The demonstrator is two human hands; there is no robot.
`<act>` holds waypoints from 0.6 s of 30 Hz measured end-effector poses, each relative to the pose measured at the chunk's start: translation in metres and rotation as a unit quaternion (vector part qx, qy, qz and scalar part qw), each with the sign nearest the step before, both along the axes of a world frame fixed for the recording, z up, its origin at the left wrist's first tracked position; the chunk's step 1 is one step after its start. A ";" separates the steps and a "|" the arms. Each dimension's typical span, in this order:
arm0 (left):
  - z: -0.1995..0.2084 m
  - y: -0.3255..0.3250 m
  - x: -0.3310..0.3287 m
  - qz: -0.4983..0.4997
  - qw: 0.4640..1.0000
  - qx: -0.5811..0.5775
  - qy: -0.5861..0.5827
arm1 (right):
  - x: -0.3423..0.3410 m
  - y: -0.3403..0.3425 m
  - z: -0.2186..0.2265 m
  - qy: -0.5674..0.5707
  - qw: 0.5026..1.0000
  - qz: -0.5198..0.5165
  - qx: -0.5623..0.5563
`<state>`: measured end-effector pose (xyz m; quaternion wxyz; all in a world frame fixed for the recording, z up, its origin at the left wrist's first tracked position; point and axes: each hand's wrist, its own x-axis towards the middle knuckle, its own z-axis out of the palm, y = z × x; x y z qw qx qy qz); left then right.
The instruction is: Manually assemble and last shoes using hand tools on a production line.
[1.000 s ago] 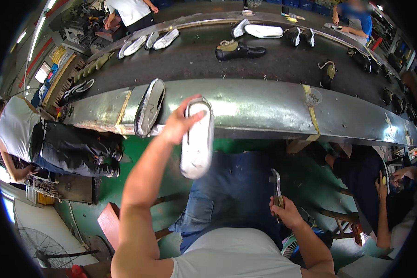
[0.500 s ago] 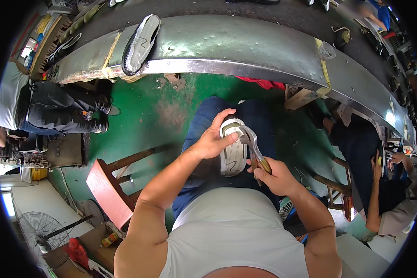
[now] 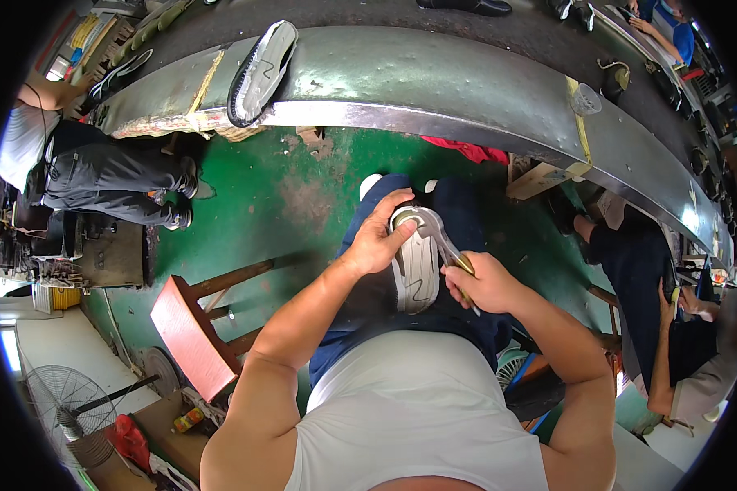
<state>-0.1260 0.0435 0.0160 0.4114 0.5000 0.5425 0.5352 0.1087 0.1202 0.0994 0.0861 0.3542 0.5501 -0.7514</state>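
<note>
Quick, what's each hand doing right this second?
Left hand: closed on the far end of a pale shoe.
Right hand: closed around the handles of metal pincers.

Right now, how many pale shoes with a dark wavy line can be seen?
2: a pale shoe in the left hand, and another shoe lying on the metal bench edge. Others may be hidden or turned away.

Bench (image 3: 434, 74) ahead, one shoe (image 3: 262, 75) on it; another shoe (image 3: 420, 282) between left hand (image 3: 377, 243) and right hand (image 3: 483, 282); stool (image 3: 190, 340) left.
</note>
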 end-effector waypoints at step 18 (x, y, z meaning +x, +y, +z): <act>0.009 -0.004 -0.016 -0.019 0.996 -0.029 -0.088 | -0.001 -0.017 -0.019 -0.060 0.870 0.088 0.481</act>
